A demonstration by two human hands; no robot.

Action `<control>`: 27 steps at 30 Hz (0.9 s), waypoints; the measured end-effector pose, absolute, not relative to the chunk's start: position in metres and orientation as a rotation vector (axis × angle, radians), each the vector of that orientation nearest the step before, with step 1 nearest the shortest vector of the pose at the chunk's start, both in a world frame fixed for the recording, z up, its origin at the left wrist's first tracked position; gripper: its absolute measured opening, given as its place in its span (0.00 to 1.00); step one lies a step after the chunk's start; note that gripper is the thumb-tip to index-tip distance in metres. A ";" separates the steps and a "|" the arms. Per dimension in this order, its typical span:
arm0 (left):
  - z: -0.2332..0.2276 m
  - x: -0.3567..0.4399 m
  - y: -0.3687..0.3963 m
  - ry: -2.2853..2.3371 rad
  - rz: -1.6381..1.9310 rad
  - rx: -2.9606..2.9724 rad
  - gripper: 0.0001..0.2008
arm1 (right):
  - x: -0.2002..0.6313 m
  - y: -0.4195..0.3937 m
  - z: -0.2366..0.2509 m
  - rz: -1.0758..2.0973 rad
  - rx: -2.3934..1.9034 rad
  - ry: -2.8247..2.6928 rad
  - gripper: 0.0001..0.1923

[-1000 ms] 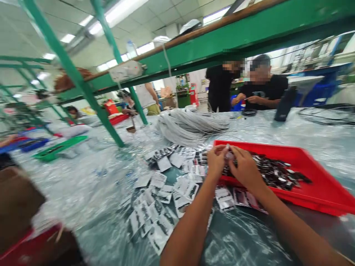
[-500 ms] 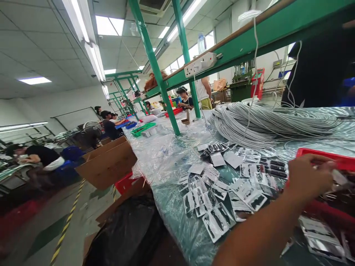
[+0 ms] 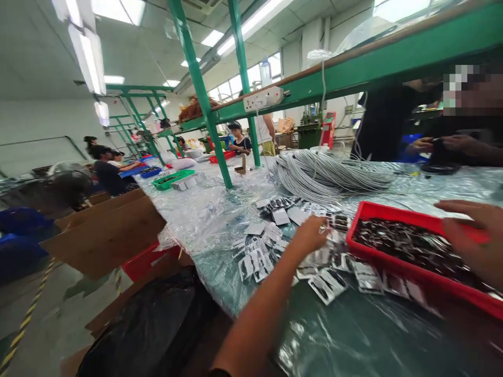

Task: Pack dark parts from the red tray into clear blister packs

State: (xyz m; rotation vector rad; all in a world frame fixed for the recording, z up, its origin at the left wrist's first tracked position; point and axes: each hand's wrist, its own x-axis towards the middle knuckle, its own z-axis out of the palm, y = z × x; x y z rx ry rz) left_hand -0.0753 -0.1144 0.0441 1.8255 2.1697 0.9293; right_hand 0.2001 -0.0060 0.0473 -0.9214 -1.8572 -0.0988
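Observation:
Small clear-and-white packets (image 3: 251, 264) with dark pieces inside lie scattered in a pile on the plastic-covered table (image 3: 353, 330). Over the right side of this pile is my left hand (image 3: 312, 235), fingers curled together, with a small glint at the fingertips. What it pinches is too small to make out. Beside the pile stands a red tray (image 3: 408, 275), filled with many small dark, shiny pieces (image 3: 408, 243). My right hand (image 3: 473, 235) hovers over the tray's right part, slightly blurred, its fingers apart and holding nothing visible.
A large coil of grey cable (image 3: 322, 173) lies behind the packets. Green posts (image 3: 214, 146) carry a shelf with a power strip (image 3: 263, 98). Across the table a co-worker's hands (image 3: 451, 144) hold something black. A cardboard box (image 3: 106, 230) and black bag (image 3: 157, 319) sit left of the table.
My left hand has moved from above the red tray, where it held something translucent, left to the packets. My right hand has come into view over the tray. The view has swung right.

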 end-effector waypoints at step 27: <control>0.047 -0.207 -0.123 2.378 -0.194 1.930 0.18 | 0.322 -0.089 -0.064 0.326 -0.940 -2.272 0.19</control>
